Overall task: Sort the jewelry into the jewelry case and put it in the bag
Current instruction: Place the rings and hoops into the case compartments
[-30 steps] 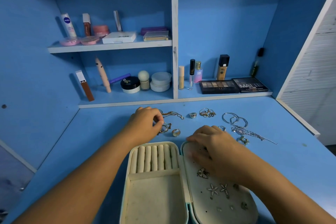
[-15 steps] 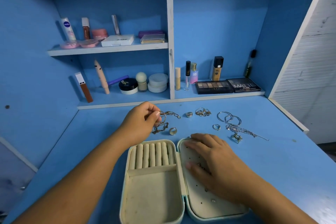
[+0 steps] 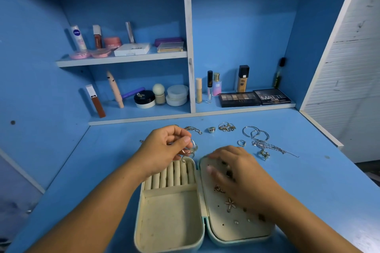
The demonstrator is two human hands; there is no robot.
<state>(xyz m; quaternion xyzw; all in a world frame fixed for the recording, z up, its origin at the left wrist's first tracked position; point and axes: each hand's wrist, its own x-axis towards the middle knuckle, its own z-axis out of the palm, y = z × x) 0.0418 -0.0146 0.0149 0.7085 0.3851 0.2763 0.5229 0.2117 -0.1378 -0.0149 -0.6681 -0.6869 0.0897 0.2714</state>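
The jewelry case (image 3: 137, 226) lies open flat on the smooth blue counter (image 3: 308, 181). It is a round-cornered box with a pale teal shell and a cream, felt-like lining. Its left half holds a row of padded ring rolls (image 3: 170, 174) above a plain rectangular tray (image 3: 170, 217). Its right half is a flat panel dotted with small holes, with a star-shaped earring (image 3: 229, 204) pinned in it.

The left hand (image 3: 164, 150) hovers at the top of the rolls, its grip pinching a few thin metal loops (image 3: 191, 150), silvery and rosy, between thumb and fingertips. The right hand (image 3: 236, 174) rests on the holed panel, its grip spread and the fingers fairly straight.

Behind the case on the counter lie wire hoops (image 3: 256, 133), a fine silver chain (image 3: 273, 147), a chunky ring (image 3: 211, 129) and a tangle of gold pieces (image 3: 226, 127).
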